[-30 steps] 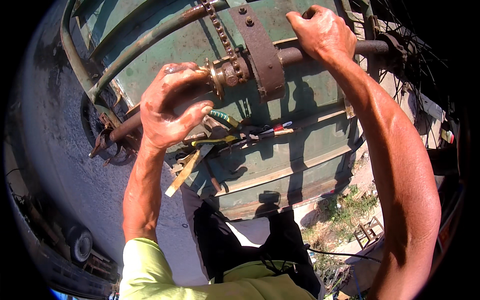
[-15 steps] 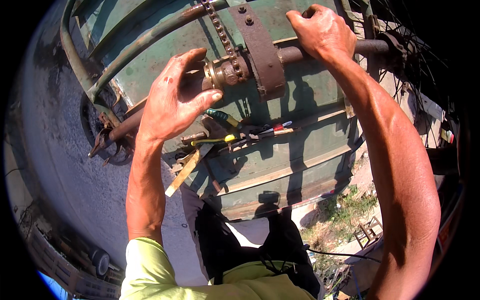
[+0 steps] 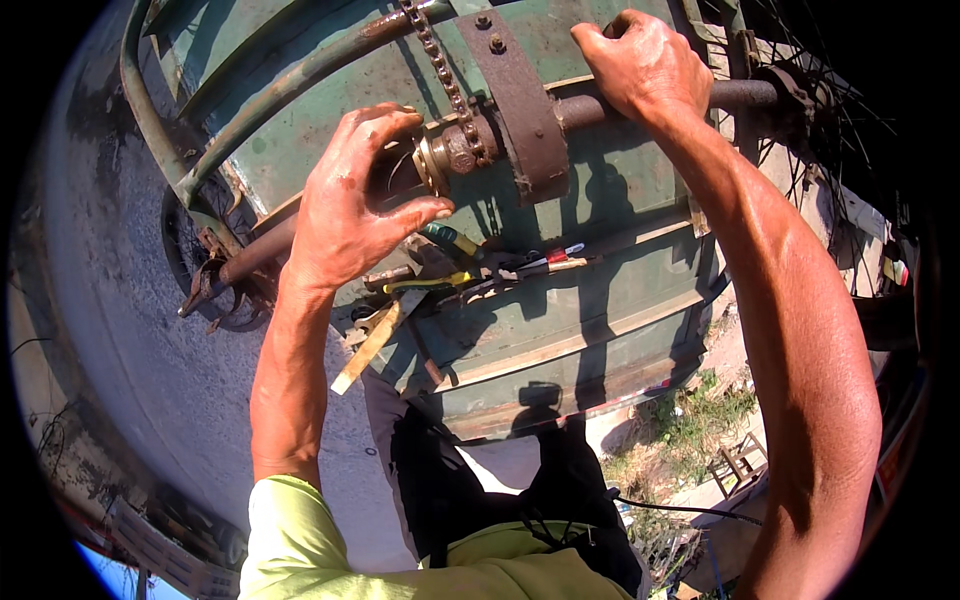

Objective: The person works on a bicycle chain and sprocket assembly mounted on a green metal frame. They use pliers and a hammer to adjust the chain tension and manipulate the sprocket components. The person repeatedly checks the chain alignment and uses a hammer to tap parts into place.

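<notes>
Grey ground [image 3: 190, 400] was seen sweeping down the left, and sunlit weeds [image 3: 690, 432] were picked out lower right!

**Tools on green metal, weeds below**

Loose hand tools [image 3: 432, 283], one yellow-handled, lie heaped on the green metal panel [image 3: 640, 365]; a pale flat strip [image 3: 368, 350] slants out toward lower left. Grey pavement [image 3: 190, 400] spreads at left. Weeds [image 3: 718, 412] grow at lower right, above a black cable [image 3: 690, 510].

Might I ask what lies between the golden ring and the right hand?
The head view shows a collar, chain, brown strap and some shaft between ring and right hand.
</notes>
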`<state>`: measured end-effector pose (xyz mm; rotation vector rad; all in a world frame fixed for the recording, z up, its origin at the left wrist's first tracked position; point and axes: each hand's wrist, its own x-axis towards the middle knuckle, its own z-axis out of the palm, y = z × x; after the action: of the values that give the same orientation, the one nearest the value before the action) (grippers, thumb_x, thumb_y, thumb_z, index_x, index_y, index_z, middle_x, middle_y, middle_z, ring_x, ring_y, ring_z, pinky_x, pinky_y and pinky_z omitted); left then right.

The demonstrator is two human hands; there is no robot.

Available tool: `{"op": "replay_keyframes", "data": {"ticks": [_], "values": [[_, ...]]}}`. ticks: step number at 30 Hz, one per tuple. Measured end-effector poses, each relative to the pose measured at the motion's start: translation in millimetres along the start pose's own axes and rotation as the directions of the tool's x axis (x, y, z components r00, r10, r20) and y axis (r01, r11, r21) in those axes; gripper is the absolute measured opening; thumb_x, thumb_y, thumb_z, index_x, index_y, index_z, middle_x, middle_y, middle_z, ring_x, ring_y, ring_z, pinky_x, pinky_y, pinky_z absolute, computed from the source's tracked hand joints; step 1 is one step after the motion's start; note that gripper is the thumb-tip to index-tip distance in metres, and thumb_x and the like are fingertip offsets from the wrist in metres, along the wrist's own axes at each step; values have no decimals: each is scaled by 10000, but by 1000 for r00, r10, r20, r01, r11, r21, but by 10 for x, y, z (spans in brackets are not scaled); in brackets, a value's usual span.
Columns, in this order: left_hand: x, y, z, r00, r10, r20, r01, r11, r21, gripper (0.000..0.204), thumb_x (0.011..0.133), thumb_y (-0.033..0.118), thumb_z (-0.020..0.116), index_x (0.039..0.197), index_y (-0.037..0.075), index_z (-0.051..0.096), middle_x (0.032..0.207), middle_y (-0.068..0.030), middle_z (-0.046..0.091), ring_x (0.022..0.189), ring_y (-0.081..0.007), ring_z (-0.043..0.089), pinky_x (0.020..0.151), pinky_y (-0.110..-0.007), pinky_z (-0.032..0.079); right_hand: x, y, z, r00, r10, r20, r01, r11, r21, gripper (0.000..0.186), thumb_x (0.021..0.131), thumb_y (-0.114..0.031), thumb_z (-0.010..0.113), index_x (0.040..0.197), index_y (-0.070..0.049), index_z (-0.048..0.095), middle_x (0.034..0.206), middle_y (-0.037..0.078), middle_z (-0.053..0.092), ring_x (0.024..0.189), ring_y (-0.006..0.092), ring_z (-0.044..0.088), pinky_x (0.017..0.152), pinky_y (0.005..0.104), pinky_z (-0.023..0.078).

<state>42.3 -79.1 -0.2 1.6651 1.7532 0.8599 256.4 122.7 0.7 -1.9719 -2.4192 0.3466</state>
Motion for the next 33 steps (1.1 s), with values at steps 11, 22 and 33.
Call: {"op": "replay_keyframes", "data": {"ticks": [11, 22, 33], "values": [[-327, 156, -44, 929, 324, -179, -343, 935, -92, 397, 670, 42, 850, 1043, -8, 721, 1017, -189, 720, 970, -330, 707, 860, -411, 577, 103, 45, 44, 999, -28, -33, 27, 998, -51, 579, 823, -566, 558, 1077, -88, 764, 1002, 196, 758, 944, 398, 726, 850, 484, 561], [32, -12, -116, 951, -255, 175, 249, 967, 56, 892, 711, 441, 897, 1381, -40, 556, 1300, -256, 653, 1227, -368, 640, 1069, -424, 488, -247, -152, -124, 998, 29, 63, -33, 997, 69, 465, 890, -467, 648, 1001, -25, 745, 980, 212, 747, 949, 373, 719, 901, 449, 545], [98, -9, -131, 938, -270, 216, 282, 959, -26, 876, 677, 366, 895, 1379, -33, 556, 1265, -207, 678, 1201, -274, 640, 1071, -391, 478, -268, -139, -81, 1000, 12, 10, -13, 997, 80, 461, 872, -473, 657, 968, -31, 745, 986, 200, 748, 953, 373, 715, 900, 449, 542]]}}
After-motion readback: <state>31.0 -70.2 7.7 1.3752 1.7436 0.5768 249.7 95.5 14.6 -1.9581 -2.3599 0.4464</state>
